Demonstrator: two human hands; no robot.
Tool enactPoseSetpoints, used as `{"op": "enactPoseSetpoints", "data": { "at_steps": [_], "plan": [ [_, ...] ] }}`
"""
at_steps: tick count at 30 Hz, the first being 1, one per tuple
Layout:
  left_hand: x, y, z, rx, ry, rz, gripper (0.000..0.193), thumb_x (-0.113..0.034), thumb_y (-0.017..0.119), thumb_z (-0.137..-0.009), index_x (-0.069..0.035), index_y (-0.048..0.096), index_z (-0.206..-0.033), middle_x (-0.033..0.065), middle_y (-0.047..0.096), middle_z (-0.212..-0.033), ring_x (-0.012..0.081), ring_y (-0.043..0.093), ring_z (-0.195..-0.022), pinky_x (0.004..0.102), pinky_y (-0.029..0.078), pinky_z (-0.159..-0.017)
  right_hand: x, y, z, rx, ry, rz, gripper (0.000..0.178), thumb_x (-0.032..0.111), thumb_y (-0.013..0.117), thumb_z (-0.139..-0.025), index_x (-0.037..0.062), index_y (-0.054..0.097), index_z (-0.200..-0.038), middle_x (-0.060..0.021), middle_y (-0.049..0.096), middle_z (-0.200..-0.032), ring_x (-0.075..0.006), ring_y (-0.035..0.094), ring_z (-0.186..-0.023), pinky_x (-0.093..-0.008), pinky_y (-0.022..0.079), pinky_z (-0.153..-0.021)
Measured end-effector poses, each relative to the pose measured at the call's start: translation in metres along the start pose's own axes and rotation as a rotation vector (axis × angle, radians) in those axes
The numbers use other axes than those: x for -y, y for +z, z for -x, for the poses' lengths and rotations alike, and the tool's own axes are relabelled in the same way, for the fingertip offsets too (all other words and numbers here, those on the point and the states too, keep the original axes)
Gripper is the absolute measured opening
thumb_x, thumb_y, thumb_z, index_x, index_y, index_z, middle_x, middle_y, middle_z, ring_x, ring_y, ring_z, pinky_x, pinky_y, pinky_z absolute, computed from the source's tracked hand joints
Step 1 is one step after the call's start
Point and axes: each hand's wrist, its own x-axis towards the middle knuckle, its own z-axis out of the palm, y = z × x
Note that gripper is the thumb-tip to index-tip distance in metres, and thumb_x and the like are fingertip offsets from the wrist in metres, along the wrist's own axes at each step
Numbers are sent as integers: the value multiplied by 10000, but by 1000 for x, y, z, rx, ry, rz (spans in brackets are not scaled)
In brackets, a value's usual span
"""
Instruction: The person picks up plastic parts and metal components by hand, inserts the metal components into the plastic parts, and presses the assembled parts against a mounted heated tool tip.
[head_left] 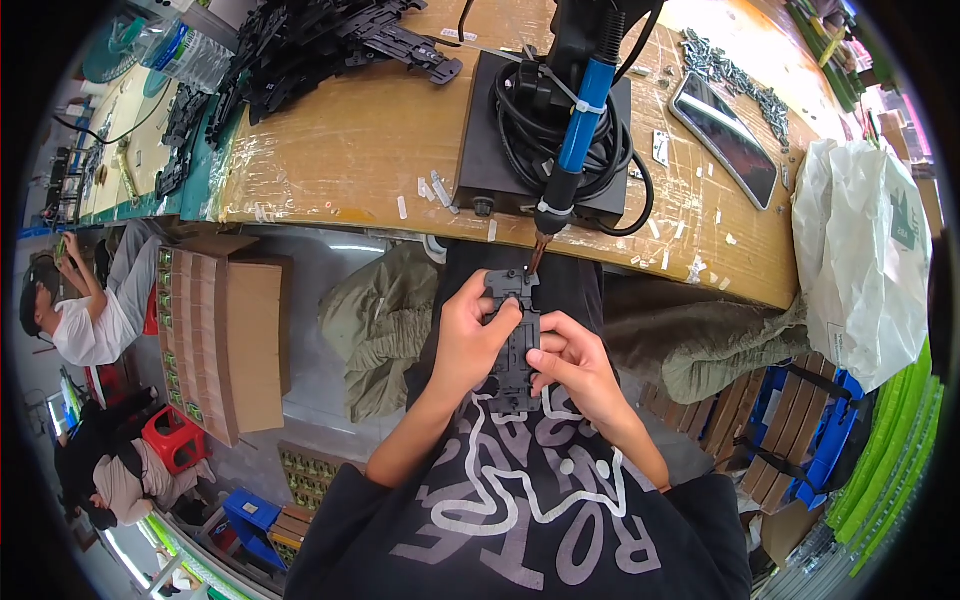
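Observation:
Between my two hands I hold a black molded plastic part (514, 352) upright, just off the table's front edge. My left hand (474, 333) grips its upper left side, thumb pressed on the face. Lower down on the right edge, my right hand (578, 368) pinches it between thumb and curled fingers. Directly above, a blue-handled soldering iron (585, 118) hangs tip down from a black stand; its tip is at the part's upper right corner, and I cannot tell whether they touch. The stand's black base (480, 150) carries a coiled cable.
A heap of similar black parts (300, 60) lies at the table's far left. On the right are a smartphone (725, 135), a pile of small metal pieces (735, 72) and a white plastic bag (862, 260). A cardboard box (255, 340) stands left on the floor; other people sit beyond it.

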Motion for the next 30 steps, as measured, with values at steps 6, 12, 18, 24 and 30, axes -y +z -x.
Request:
{"op": "enactPoseSetpoints", "data": {
  "at_steps": [6,12,18,24,30],
  "plan": [
    [13,-8,6,87,-92,60,191,6,446,-792,26,523,-966,33,583,-775,40,520,-647,176,418,-568,-11,-3,4,18,39,-39,205,29,539,-799,-2,462,-987,-69,589,-815,-111,561,-641,-226,487,-547],
    [26,-5,11,84,32,-50,196,4,442,-801,28,512,-983,30,572,-817,45,515,-685,187,420,-594,-18,-8,8,-9,28,8,184,26,540,-797,4,458,-960,-56,575,-778,-100,552,-619,-222,481,-539],
    [38,-15,8,312,-82,-412,371,-181,552,-827,-34,377,-1119,52,573,-690,97,547,-610,222,419,-532,-38,-45,24,-473,-119,434,101,24,548,-740,16,473,-807,19,399,-525,-42,398,-459,-197,337,-426],
    [12,-94,13,-297,-69,-381,211,-167,489,-850,-66,498,-1034,-2,516,-588,14,364,-435,152,268,-372,-74,-169,88,-1688,-973,495,132,59,515,-810,27,413,-888,-28,436,-701,-76,414,-571,-200,347,-469],
    [-38,-127,-1,-568,108,-378,199,-193,463,-873,-76,513,-1026,-16,487,-586,11,365,-442,151,269,-378,-53,-271,140,-1881,-994,457,256,162,499,-862,5,391,-1033,-80,481,-833,-127,481,-655,-232,404,-526]
  ]
}}
